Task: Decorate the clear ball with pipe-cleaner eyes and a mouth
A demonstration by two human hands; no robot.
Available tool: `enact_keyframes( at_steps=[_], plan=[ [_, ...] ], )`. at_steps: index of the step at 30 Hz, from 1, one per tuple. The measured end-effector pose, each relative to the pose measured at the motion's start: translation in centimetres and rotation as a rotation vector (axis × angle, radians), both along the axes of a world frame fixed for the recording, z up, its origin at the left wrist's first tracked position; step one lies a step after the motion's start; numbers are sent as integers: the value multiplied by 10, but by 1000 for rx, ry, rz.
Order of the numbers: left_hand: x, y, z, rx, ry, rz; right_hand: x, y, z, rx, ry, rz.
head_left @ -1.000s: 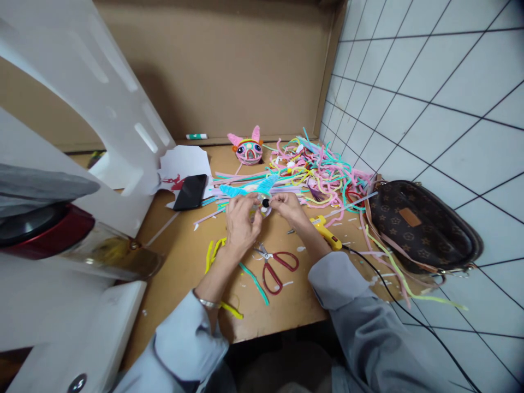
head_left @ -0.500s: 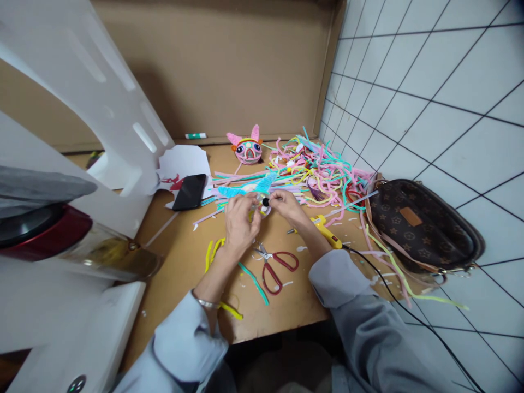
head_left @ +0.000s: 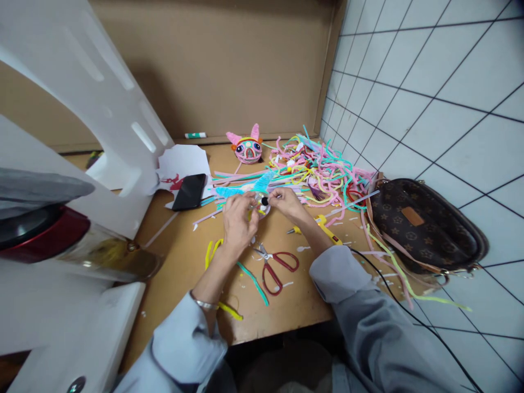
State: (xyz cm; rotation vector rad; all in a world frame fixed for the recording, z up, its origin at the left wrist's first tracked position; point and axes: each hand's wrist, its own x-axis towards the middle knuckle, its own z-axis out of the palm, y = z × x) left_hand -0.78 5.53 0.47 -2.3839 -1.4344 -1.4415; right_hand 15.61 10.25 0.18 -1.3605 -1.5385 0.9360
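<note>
Right between the two hands, the blue-eared toy [head_left: 248, 188] is held just above the middle of the table [head_left: 184, 289], its two ears spreading crosswise on the far side of the fingers. That ear line is its clearest long axis: it runs roughly from left to right, with the right ear angled up and away. Much of the body is covered by fingers, so its full shape cannot be told.

At its right front sits a small black piece [head_left: 265, 201], too small to show a long axis. It lies just left of the right hand [head_left: 287, 202], whose thumb and forefinger are drawn narrow and appear to pinch its edge. The left hand [head_left: 239, 222] curls around the toy's near left side, fingers bent in a hold. So the right fingertips are nearer the black piece, while the left hand seems to steady the toy.

Behind, fuzzy sticks [head_left: 229, 178] lie mostly side to side. On the near side, the scissors [head_left: 275, 265] rest with blades parted, tips toward the left hand. A yellow glue gun [head_left: 333, 236] lies partly under the right forearm. Farther back stands a pink-eared toy [head_left: 248, 150], well apart from both hands.
</note>
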Motion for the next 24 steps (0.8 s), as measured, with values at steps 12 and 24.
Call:
enact_keyframes(
  at_steps=[12,24],
  plan=[
    [-1,1,-1,-25,-16,-4,-5,-3,1,6,-42,-91],
    [-1,-1,0,-19,-21,-6,-1,-6,-1,66,-21,-91]
  ],
)
